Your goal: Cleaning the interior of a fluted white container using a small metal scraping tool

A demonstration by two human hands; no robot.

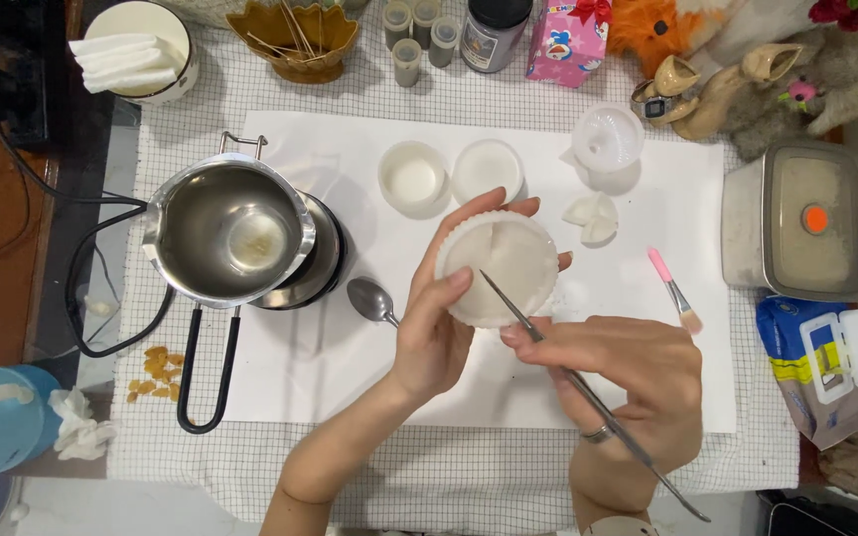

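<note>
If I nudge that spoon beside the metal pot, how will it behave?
The spoon looks like polished metal, so probably stiff and slippery. Its rounded bowl suggests it may pivot or rock rather than slide straight. It lies on smooth white paper, likely skidding easily.

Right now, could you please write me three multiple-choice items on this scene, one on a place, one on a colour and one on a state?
1. Where does the spoon lie?
A. inside the pot
B. on the white sheet, between the pot and the left hand
C. in the metal box

2. What colour is the brush handle?
A. pink
B. green
C. black

3. How is the fluted mould held?
A. flat on the table, untouched
B. stacked on the two white cups
C. in the left hand, with the right hand's metal tool at it

Answers:
1 B: the spoon lies on the sheet, right of the pot.
2 A: the handle is pink.
3 C: the left hand grips the mould; the right hand holds the tool with its tip on it.
</note>
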